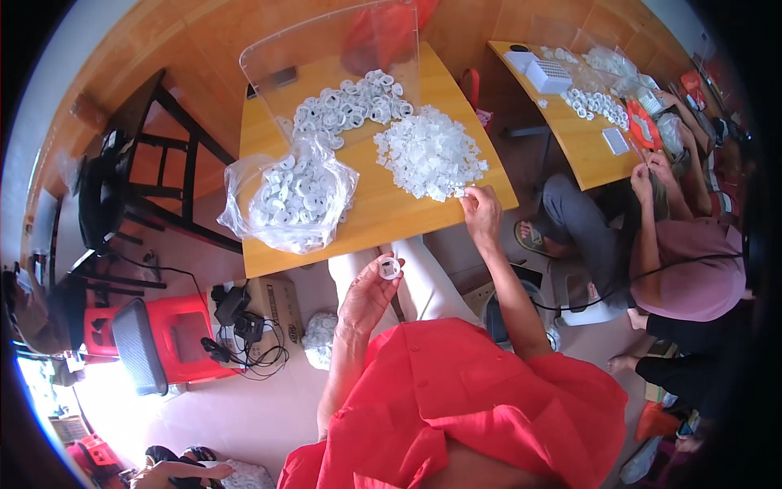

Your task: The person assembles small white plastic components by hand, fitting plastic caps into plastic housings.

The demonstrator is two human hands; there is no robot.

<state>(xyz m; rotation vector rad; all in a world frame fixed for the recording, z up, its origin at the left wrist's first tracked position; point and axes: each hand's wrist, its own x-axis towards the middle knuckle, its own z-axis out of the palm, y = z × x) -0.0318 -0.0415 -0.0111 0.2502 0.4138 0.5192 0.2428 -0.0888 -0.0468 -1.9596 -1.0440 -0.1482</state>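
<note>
My left hand (pixel 364 298) is closed on a small white round plastic part (pixel 391 268), held up over my lap in front of the table's near edge. Dark marks show inside the part's ring. My right hand (pixel 484 217) is at the near right edge of a heap of small clear plastic pieces (pixel 428 153), thumb and fingers pinched together. What lies between those fingertips, if anything, is too small to make out. Left of the heap, a clear plastic bag (pixel 342 181) lies open, full of white round parts (pixel 291 194). Behind it, more white round parts (pixel 346 104) are piled.
A clear bin (pixel 328 23) stands tipped at the back of the wooden table (pixel 383 213). Beside me on the right, a person in pink (pixel 688 265) works at a second wooden table (pixel 588 155). Red stools (pixel 181 332), a cardboard box (pixel 277 306) and black cables are at left.
</note>
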